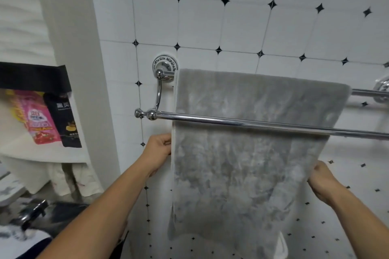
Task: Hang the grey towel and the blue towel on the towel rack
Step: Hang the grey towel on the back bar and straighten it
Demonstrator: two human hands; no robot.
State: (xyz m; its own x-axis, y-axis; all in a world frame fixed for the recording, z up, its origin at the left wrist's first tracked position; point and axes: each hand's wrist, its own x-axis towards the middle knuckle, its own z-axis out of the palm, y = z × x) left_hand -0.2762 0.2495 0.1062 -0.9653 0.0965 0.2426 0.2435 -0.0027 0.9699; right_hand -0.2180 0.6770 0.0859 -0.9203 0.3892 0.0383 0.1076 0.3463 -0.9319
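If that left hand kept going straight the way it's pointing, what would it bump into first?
The fluffy grey towel: the left hand already pinches its left edge. Behind that probably the white tiled wall, though depth is unclear.

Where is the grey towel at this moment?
In the head view, the grey towel hangs centre-right over the rear bar of the towel rack, behind the front bar; the left hand holds its left edge and the right hand its right edge.
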